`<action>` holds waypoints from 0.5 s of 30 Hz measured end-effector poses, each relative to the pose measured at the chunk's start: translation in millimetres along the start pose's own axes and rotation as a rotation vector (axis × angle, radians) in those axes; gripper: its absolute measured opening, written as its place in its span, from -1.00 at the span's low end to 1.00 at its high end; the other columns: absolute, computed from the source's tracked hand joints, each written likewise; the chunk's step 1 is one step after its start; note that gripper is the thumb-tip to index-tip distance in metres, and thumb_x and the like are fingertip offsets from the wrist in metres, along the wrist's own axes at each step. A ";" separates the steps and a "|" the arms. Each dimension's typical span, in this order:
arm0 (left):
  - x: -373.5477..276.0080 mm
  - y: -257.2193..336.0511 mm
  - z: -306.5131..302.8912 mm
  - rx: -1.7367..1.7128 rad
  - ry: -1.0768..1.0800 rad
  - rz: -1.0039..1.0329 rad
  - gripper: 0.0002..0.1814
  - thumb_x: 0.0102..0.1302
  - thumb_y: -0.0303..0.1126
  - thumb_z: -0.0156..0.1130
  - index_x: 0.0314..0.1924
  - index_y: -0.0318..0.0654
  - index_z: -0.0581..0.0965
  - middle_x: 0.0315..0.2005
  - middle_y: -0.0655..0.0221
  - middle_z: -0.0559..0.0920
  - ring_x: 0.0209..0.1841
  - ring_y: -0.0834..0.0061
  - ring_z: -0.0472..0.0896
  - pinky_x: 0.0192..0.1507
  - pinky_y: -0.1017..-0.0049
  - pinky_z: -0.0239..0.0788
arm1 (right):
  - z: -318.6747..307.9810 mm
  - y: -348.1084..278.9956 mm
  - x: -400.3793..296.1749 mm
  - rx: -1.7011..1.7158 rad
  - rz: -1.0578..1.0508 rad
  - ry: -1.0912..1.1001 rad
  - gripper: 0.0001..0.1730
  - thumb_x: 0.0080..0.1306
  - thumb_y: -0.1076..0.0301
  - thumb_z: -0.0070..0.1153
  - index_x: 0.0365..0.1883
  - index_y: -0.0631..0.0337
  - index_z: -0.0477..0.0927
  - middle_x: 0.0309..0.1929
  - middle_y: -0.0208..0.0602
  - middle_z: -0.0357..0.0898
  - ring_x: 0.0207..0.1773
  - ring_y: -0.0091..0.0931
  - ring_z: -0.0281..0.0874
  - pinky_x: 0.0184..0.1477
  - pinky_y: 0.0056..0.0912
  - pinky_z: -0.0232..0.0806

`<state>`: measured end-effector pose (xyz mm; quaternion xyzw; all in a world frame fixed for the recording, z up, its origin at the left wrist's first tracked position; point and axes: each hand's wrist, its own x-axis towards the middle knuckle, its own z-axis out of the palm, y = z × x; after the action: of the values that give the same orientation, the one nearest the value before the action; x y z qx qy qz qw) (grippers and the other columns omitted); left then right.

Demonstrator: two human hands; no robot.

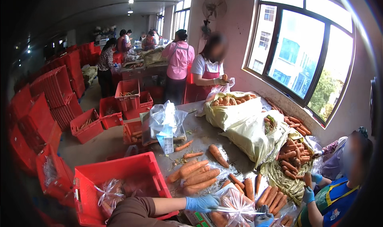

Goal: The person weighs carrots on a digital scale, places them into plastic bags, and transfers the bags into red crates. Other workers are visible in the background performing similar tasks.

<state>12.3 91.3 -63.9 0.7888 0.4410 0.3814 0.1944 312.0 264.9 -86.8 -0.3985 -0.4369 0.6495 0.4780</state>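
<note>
My left hand (203, 203), in a blue glove, grips one end of the white tie on a clear plastic bag of carrots (238, 201). The other end of the tie is held by my right hand (264, 216), in a blue and grey glove. Stretched between the hands, the tie crosses the bag's gathered neck. Beneath the bag is a digital scale (199, 218), mostly covered. Left of it stands a red plastic crate (163, 179) with tied bags of carrots (110, 194) inside. Loose carrots (199, 174) lie on the metal table just beyond my hands.
Woven sacks of carrots (233, 113) line the table's window side. A second scale (182, 134) carries plastic bags. At right, a gloved co-worker (326, 194) holds a carrot; another (209, 68) works at the far end. Red crates (86, 125) stand on the floor at left.
</note>
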 end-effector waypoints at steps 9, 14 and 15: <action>72.7 31.4 47.2 -1.446 0.244 -0.340 -0.69 0.35 -0.42 0.04 0.03 -0.41 0.51 -0.24 0.40 0.61 -0.18 0.61 0.53 -0.05 0.61 0.36 | 127.1 -107.2 -63.7 -0.344 -0.044 -0.317 -0.42 0.25 0.46 0.02 0.26 0.27 0.24 -0.16 -0.35 0.46 -0.22 -0.57 0.40 -0.17 -0.55 0.32; 83.6 5.3 92.1 -1.203 0.208 -0.201 -0.73 0.35 -0.42 -0.01 0.00 -0.32 0.47 -0.36 0.42 0.56 -0.31 0.59 0.51 -0.28 0.63 0.37 | 125.0 -97.0 -63.3 -0.561 -0.122 -0.471 -0.05 0.01 0.59 0.17 0.39 0.20 0.05 -0.36 -0.46 0.40 -0.46 -0.67 0.26 -0.39 -0.65 0.24; 83.8 14.3 79.6 -0.806 0.194 -0.100 -0.75 0.30 -0.40 0.03 -0.05 -0.30 0.48 -0.37 0.40 0.57 -0.32 0.54 0.52 -0.28 0.58 0.38 | 113.2 -93.6 -62.8 -0.635 -0.169 -0.459 -0.01 -0.01 0.59 0.19 0.41 0.20 0.02 -0.38 -0.44 0.41 -0.48 -0.66 0.26 -0.41 -0.63 0.26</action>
<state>108.5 156.8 -69.1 0.5877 0.3104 0.5862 0.4632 245.8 198.0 42.2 -0.3336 -0.7426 0.5127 0.2728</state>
